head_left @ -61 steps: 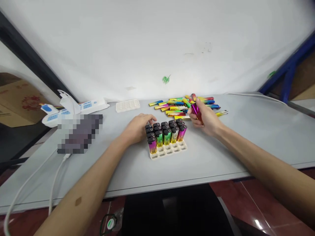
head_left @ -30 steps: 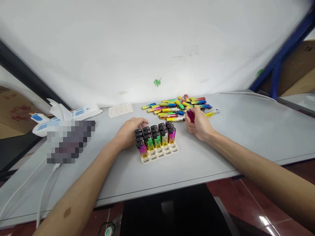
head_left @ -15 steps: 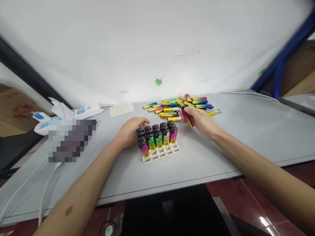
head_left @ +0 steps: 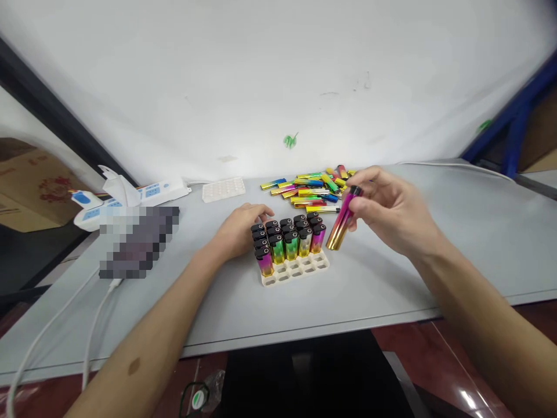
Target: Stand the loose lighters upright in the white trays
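Observation:
A white lighter tray [head_left: 296, 277] stands on the grey table, with several upright lighters [head_left: 291, 246] in its rear rows and one purple-gold lighter [head_left: 264, 262] at the left of the row in front of them. Several front slots hold nothing. My right hand [head_left: 383, 203] pinches a purple-and-gold lighter [head_left: 343, 219] by its black top; it is tilted, just right of the tray. My left hand [head_left: 243, 228] rests at the tray's left rear side, fingers stretched out and partly hidden by the lighters. Behind the tray lies a loose pile of metallic lighters [head_left: 308, 191].
A second white tray [head_left: 224, 189] lies near the wall. At left are a white power strip [head_left: 167, 191], a pixelated dark object [head_left: 139, 241] and white cables [head_left: 98, 313]. A cardboard box [head_left: 35, 186] stands beyond the table's left side.
My right hand has lifted the purple-gold lighter from beside the pile and brought it rightward and nearer, its lower end now toward the tray. My left hand stays by the tray. The view has shifted slightly.

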A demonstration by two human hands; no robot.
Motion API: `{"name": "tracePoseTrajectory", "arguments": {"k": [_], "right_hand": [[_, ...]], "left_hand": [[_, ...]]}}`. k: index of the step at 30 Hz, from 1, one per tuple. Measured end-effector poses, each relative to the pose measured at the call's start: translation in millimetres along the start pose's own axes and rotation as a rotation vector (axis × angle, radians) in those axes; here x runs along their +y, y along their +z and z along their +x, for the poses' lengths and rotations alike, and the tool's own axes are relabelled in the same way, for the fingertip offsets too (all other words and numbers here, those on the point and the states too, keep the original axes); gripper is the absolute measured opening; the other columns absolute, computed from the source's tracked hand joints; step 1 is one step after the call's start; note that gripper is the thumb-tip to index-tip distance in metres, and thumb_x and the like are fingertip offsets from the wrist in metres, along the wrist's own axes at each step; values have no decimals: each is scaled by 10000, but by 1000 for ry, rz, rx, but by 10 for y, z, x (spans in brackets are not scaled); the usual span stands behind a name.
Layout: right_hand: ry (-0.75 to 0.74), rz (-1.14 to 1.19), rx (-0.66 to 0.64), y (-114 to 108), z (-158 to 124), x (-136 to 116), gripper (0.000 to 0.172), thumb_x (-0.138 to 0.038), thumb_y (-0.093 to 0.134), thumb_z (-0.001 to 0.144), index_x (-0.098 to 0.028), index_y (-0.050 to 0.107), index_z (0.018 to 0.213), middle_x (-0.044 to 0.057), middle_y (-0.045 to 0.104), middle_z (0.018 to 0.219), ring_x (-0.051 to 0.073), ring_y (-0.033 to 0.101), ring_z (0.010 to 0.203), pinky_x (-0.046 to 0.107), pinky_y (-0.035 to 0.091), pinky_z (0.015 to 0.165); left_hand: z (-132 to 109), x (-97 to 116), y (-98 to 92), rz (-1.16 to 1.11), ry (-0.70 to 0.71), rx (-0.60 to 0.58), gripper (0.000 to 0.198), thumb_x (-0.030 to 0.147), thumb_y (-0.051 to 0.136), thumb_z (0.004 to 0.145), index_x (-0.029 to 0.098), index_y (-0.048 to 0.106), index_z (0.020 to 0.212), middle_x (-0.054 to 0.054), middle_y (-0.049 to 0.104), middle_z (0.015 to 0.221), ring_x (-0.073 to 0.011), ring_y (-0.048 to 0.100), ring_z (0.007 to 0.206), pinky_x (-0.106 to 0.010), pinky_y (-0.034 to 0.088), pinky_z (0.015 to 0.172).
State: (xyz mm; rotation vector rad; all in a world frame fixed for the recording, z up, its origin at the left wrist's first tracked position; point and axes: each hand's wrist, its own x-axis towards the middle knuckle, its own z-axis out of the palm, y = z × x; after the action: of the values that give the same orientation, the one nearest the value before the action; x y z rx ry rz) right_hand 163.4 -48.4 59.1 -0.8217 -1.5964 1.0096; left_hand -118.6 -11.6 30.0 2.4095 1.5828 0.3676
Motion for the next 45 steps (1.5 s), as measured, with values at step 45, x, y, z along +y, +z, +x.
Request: {"name": "tracePoseTrajectory", "arguments": {"k": [45], "right_hand": [[56, -1167, -174, -985, -79, 561, 262, -402, 531, 911, -239, 724, 981, 110, 704, 1049, 312, 624, 997, 496, 498, 901]], "left_hand": [[-29, -4, -8, -4, 99, 24, 342, 85, 541, 798, 201, 636, 1105, -53, 720, 1032, -243, 620, 1038, -339, 471, 866]]}}
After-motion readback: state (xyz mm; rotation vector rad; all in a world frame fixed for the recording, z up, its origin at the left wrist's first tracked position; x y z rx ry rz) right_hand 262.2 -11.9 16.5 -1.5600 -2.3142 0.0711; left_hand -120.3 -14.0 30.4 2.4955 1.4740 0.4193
